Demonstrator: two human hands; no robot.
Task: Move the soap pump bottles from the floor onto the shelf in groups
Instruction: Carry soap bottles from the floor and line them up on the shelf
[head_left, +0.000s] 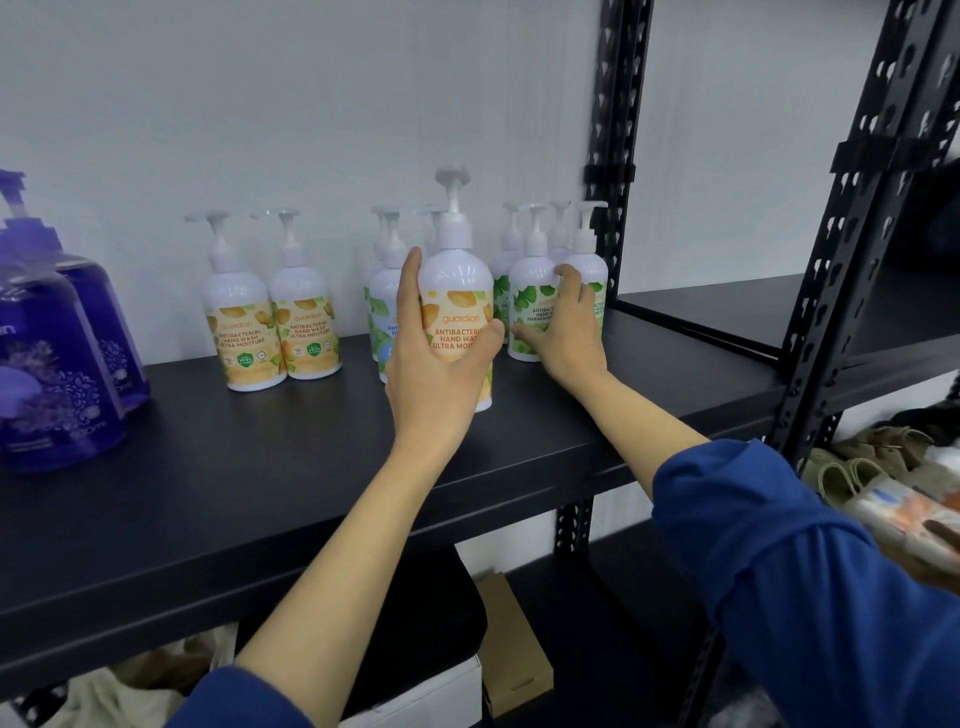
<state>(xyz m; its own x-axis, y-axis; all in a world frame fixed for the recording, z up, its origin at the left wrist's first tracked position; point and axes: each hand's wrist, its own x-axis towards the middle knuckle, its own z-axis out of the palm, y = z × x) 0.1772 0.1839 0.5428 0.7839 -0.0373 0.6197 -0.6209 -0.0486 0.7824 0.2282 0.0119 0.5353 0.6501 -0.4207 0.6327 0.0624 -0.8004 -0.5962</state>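
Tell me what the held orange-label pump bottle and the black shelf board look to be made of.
The orange-label pump bottle, gripped by the left hand, looks like glossy white plastic: soft highlights on its shoulder, moulded pump head. The black shelf board has a matte, even finish with a rolled front edge, likely painted metal, though laminated board cannot be ruled out.
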